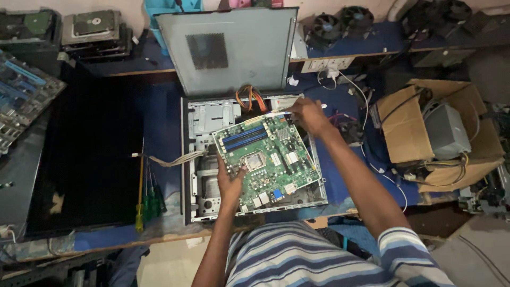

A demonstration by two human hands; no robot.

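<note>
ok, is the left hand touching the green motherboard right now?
Touching. The head view shows the left hand gripping the near-left edge of the green motherboard, thumb lying on its top face, no gap visible.

Single head cam, worn by the person, looks steeply down over the striped shirt [313, 255] at the workbench [159, 106]. Faces the back wall; open computer case [194, 159] sits mid-frame at arm's reach. Wide field: monitor [85, 159] left, cardboard box [409, 127] right. No second view.
</note>
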